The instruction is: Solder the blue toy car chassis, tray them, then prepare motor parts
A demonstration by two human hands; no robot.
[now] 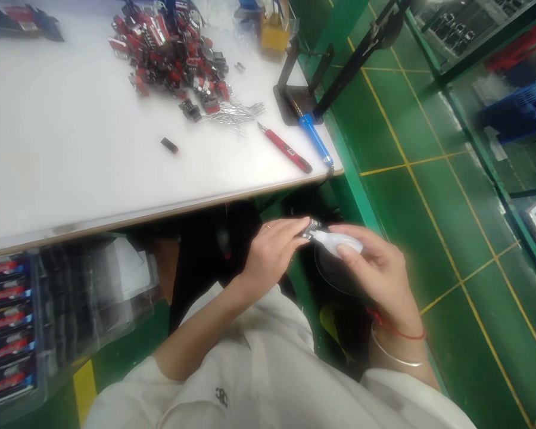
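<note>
Over my lap, past the table's front edge, my left hand point(274, 250) pinches a small metal part with a ribbed, spring-like look point(311, 226). My right hand point(379, 262) is closed around a white translucent squeeze bottle point(335, 243). Its narrow tip points left and meets or nearly meets the metal part. My left fingers hide most of that part, so its exact kind cannot be made out. On the table point(71, 137) beyond lie a red craft knife point(286, 149) and a blue soldering iron point(315, 138), whose tip rests at a black stand point(295, 98).
A heap of red and silver metal parts point(170, 53) covers the table's back, with thin metal wires point(236, 113) beside it. A small black piece point(169, 145) lies alone. Lower left stands a clear bin point(40, 333) of packaged items. Right is green floor point(429, 196) with shelving.
</note>
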